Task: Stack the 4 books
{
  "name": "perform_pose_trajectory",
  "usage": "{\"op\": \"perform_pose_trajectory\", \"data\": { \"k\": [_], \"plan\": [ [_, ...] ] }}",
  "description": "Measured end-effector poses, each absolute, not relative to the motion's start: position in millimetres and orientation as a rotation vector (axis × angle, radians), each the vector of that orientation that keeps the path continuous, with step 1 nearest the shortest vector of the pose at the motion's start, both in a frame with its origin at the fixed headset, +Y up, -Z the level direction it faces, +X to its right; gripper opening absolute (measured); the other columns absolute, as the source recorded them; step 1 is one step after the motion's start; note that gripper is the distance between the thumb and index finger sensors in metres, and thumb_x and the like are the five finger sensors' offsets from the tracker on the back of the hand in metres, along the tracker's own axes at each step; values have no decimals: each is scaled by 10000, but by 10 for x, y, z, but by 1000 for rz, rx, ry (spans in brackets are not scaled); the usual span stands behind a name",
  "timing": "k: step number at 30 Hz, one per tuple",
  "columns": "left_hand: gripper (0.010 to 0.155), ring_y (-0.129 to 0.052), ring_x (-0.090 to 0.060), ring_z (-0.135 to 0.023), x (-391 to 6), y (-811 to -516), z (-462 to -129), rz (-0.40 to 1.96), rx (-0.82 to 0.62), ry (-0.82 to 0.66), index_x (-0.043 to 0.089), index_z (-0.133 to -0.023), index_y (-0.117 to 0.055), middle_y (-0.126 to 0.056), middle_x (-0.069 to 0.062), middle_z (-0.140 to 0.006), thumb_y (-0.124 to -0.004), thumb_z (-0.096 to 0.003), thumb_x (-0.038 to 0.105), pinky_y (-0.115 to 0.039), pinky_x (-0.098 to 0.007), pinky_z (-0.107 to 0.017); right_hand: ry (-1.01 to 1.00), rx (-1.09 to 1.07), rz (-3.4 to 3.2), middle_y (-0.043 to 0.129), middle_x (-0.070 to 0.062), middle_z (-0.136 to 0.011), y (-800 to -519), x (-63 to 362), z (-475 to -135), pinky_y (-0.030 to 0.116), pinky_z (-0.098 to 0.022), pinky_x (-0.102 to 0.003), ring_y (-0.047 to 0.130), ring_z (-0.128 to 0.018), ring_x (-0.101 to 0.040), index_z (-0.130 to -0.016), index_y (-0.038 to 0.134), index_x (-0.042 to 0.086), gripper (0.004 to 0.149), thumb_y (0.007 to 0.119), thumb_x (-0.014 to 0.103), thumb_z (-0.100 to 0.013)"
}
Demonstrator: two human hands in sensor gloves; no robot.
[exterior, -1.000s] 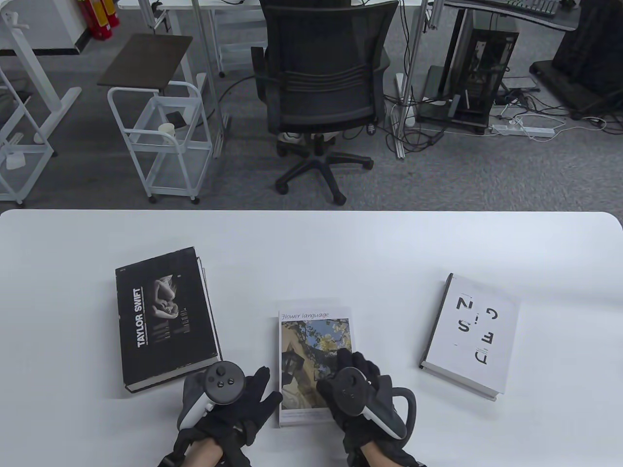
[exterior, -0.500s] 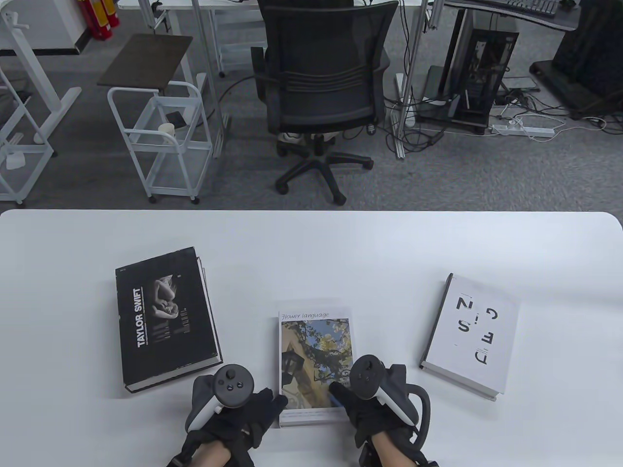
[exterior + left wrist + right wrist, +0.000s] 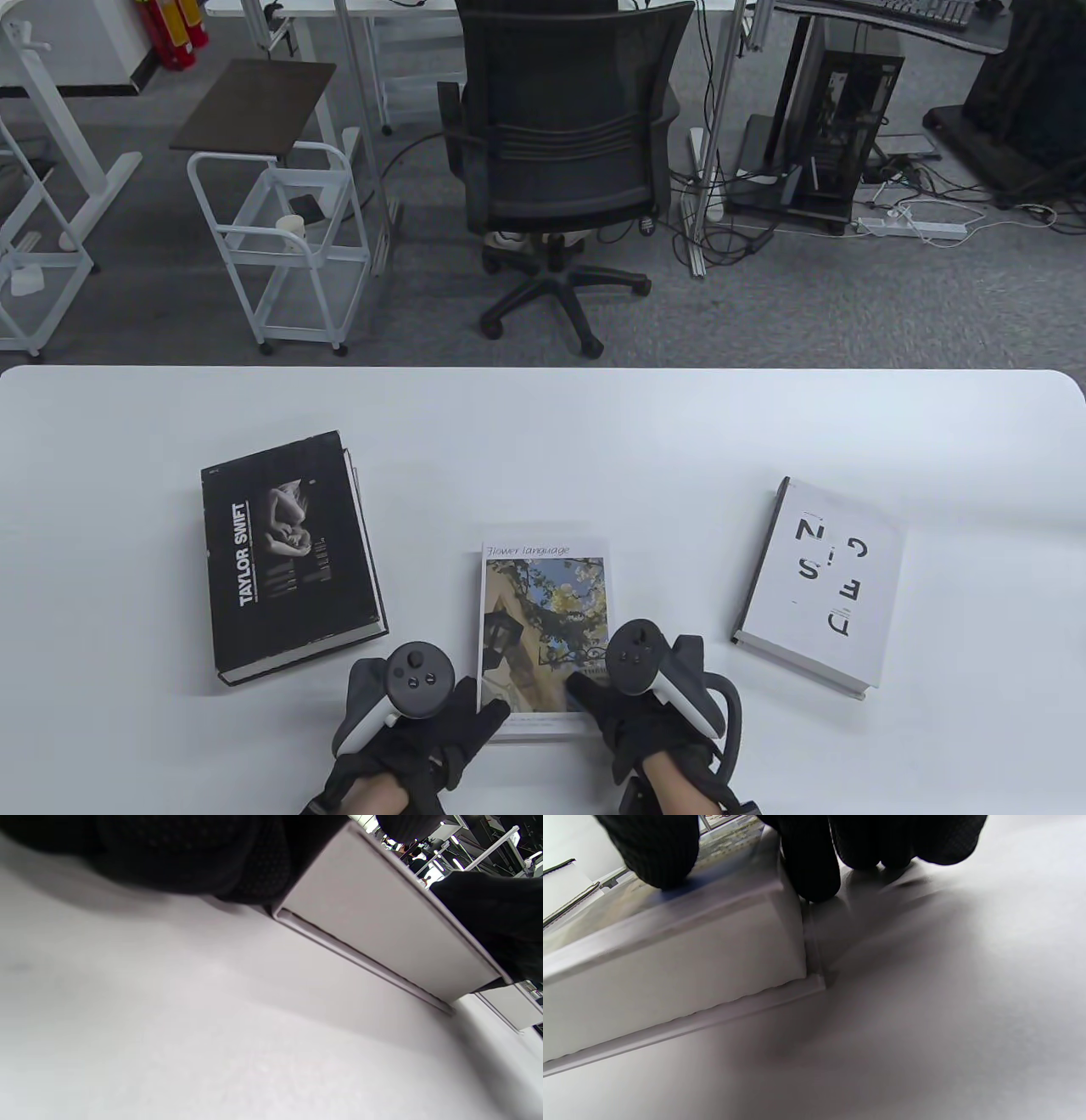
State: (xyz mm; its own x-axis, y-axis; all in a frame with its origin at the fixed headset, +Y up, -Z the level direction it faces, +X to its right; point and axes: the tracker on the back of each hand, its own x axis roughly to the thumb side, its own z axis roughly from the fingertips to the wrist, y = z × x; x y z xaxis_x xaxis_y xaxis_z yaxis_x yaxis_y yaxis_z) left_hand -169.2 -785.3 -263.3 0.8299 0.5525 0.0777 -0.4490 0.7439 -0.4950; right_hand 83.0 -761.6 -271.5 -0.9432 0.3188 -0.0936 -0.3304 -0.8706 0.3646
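The Flower language book lies at the near middle of the white table. My left hand grips its near left corner, thumb on the cover. My right hand grips its near right corner, thumb on the cover and fingers down its side. The left wrist view shows the book's white page block, and the right wrist view shows its thick near edge. The black Taylor Swift book lies to the left. The white lettered book lies to the right. No fourth book shows clearly.
A second edge shows along the black book's right side. Beyond the table's far edge stand an office chair and a white cart.
Both hands drew back from the cover to the book's near corners and took hold. The Flower language book has shifted slightly left and away.
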Motion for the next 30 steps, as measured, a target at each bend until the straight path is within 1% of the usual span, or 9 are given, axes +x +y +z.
{"op": "perform_pose_trajectory", "data": {
  "k": [2,6,13,18,21,25,28,30],
  "plan": [
    [767,-948,-193,-303,-1703,-7855,-2634,561,-497,-195,-18,-976,-580,-901,-94,-625,-610,-496,580,-810,-491,-294,516,-50,2740,532,-310,-1099,-7622,837,-2717,652,-655,-549,555,-943,-560,-1016,712,12,725,623,607,-611],
    [771,-940,-182,-334,-1709,-7854,-2628,553,-506,-191,-3,-994,-557,-882,-86,-649,-609,-496,582,-807,-480,-311,497,-65,2698,542,-300,-1096,-7624,864,-2722,650,-655,-548,557,-942,-557,-991,750,20,698,604,592,-618],
    [759,-964,-187,-379,-1730,-7855,-2624,570,-487,-184,20,-998,-581,-884,-89,-670,-613,-491,585,-815,-477,-308,474,-110,2587,523,-286,-1102,-7648,917,-2730,619,-670,-567,513,-958,-554,-957,777,-16,704,601,578,-623],
    [762,-985,-213,-406,-1733,-7826,-2615,592,-447,-213,-8,-977,-602,-889,-121,-710,-610,-493,580,-825,-490,-326,479,-110,2588,519,-280,-1104,-7645,925,-2728,618,-671,-565,509,-960,-550,-958,776,-15,704,597,578,-624],
    [758,-1004,-234,-431,-1756,-7797,-2625,632,-423,-219,-11,-971,-609,-893,-154,-754,-610,-493,577,-834,-503,-349,483,-110,2589,536,-236,-1114,-7645,937,-2728,621,-674,-564,510,-969,-533,-960,778,-7,703,594,582,-622],
    [752,-1029,-252,-441,-1788,-7780,-2631,701,-397,-222,-26,-958,-616,-897,-186,-788,-605,-499,570,-843,-516,-367,488,-113,2588,526,-246,-1114,-7644,944,-2726,621,-674,-562,508,-972,-525,-962,776,3,697,591,583,-622],
    [756,-1020,-243,-446,-1813,-7792,-2642,757,-404,-206,-25,-973,-581,-868,-200,-821,-604,-503,567,-838,-515,-380,494,-109,2587,516,-251,-1115,-7645,940,-2724,617,-675,-562,500,-972,-527,-968,771,5,698,588,583,-623],
    [776,-988,-224,-455,-1809,-7817,-2642,772,-428,-201,-18,-1001,-511,-825,-198,-838,-598,-504,572,-822,-511,-402,494,-102,2602,516,-251,-1116,-7642,928,-2721,619,-675,-563,501,-972,-530,-971,771,13,695,585,585,-622]
  ]
}}
